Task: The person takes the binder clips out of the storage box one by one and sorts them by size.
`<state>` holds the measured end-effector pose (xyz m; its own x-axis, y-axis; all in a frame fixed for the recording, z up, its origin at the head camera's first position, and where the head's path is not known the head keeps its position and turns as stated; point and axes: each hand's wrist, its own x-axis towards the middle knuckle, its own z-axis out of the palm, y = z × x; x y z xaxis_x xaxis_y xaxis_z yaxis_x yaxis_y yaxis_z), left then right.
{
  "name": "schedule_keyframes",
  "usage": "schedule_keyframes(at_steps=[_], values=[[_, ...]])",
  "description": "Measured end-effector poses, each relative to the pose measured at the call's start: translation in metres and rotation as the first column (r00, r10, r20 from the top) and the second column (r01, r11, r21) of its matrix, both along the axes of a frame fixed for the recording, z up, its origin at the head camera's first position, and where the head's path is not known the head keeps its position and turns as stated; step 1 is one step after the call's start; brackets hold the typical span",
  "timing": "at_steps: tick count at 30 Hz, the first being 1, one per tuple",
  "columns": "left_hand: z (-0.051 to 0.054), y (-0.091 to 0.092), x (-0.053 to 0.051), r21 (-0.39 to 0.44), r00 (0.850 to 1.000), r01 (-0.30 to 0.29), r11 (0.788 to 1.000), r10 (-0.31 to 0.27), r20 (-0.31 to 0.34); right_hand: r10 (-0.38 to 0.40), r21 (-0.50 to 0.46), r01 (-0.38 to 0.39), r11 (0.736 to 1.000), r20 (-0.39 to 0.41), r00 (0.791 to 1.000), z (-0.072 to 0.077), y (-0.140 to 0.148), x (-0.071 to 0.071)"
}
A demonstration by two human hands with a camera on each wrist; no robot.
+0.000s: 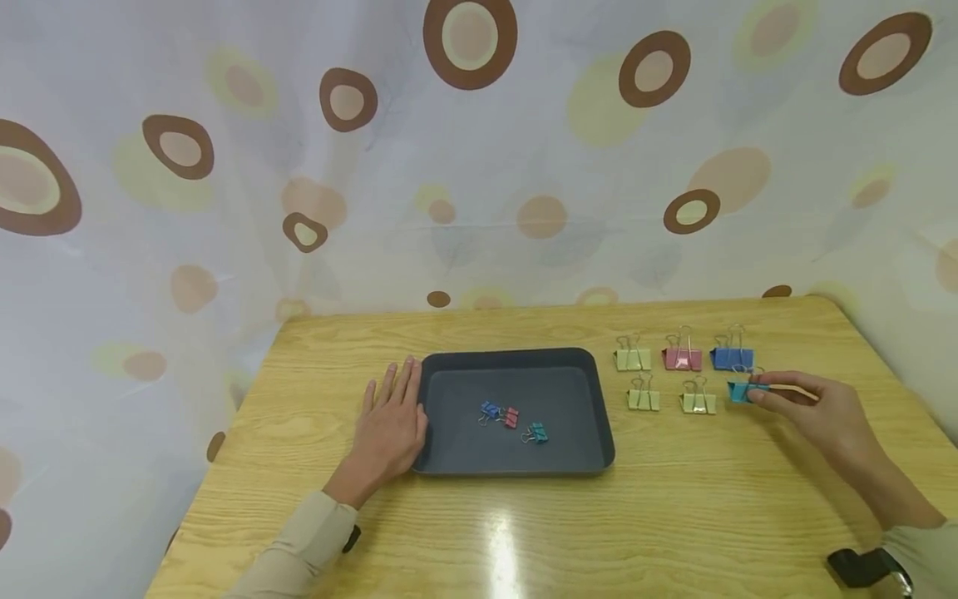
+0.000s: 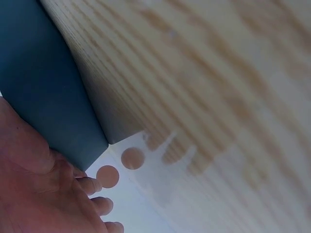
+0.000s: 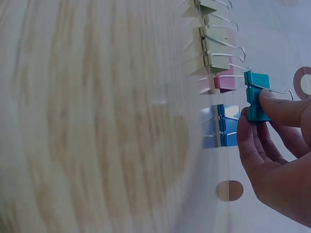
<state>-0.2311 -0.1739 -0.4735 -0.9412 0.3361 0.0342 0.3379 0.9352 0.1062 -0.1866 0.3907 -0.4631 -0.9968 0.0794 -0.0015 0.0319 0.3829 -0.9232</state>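
Between thumb and fingers, my right hand [image 1: 827, 416] pinches a teal binder clip [image 3: 257, 96] at the right end of the front row of clips. Behind it stands a large blue binder clip [image 1: 732, 358], with a pink binder clip [image 1: 683, 359] to its left. Three pale yellow binder clips stand further left, one of them [image 1: 698, 403] just beside the teal one. My left hand [image 1: 389, 428] lies with straight fingers along the left side of a dark grey tray [image 1: 516, 466], touching it. Inside the tray lie small blue [image 1: 490, 409], pink [image 1: 511, 418] and teal [image 1: 537, 433] binder clips.
The wooden table [image 1: 479, 532] reaches back to a patterned curtain [image 1: 479, 183] with brown and beige spots. More of the same cloth hangs at the left and right sides.
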Motion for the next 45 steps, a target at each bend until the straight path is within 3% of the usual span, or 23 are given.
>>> schedule_keyframes(at_steps=[4,7,12,18,32,39,45], values=[[0.001,0.0,-0.001,-0.009,1.0,-0.004,1.0,0.004,0.01,0.016,0.021,-0.017,1.0,0.013,1.0,-0.004,0.003,0.0],[0.001,0.001,-0.001,-0.013,1.0,-0.005,1.0,0.005,0.017,0.012,0.095,-0.014,0.995,0.026,1.0,-0.007,0.004,-0.001],[0.002,0.001,-0.001,-0.01,1.0,-0.006,1.0,0.006,0.021,-0.015,0.275,0.0,0.962,0.052,0.999,-0.01,0.004,-0.004],[0.002,0.001,0.0,-0.003,1.0,-0.006,1.0,0.006,0.022,0.007,0.348,-0.027,0.937,0.06,0.998,-0.011,0.006,-0.005],[0.002,0.001,0.0,0.003,1.0,-0.016,1.0,0.016,0.027,0.009,0.377,-0.022,0.926,0.036,0.999,-0.012,0.01,-0.004],[0.0,0.001,0.0,0.01,1.0,-0.008,1.0,0.008,0.019,-0.027,0.32,0.075,0.945,-0.152,0.988,-0.002,0.001,0.005],[0.001,0.001,0.0,0.01,1.0,-0.009,1.0,0.009,0.006,0.039,0.249,0.023,0.968,-0.24,0.97,0.013,-0.026,0.004]])
